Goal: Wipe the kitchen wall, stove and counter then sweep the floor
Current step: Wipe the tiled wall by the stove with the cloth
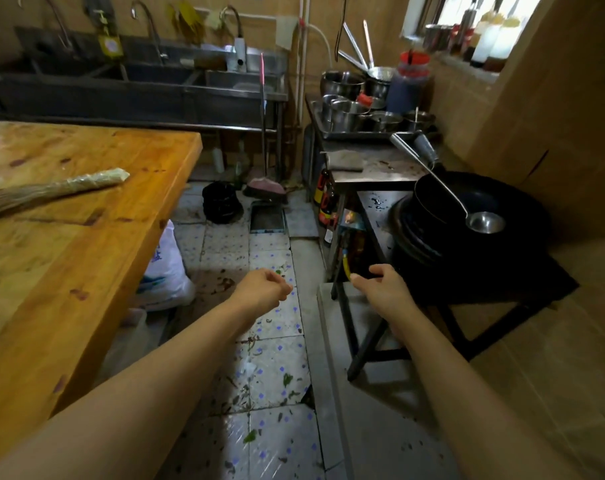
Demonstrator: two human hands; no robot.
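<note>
Nearest, both bare forearms are reaching forward over the tiled floor (276,368), which is carrying dark scraps and green leaf bits. The left hand (263,285) is hanging with its fingers curled in, holding nothing. The right hand (384,285) is hovering with fingers loosely bent and thumb apart, gripping nothing, just beside the near left corner of the stove (380,216). A black wok (481,202) is sitting on the stove with a metal ladle (484,221) resting in it. On the left, a straw broom (56,188) is lying on the wooden counter (86,237). Farther off, a red-handled broom (264,183) is leaning against the steel sink (138,88), and metal pots (349,112) are crowding a side table before the tiled wall (536,109)
</note>
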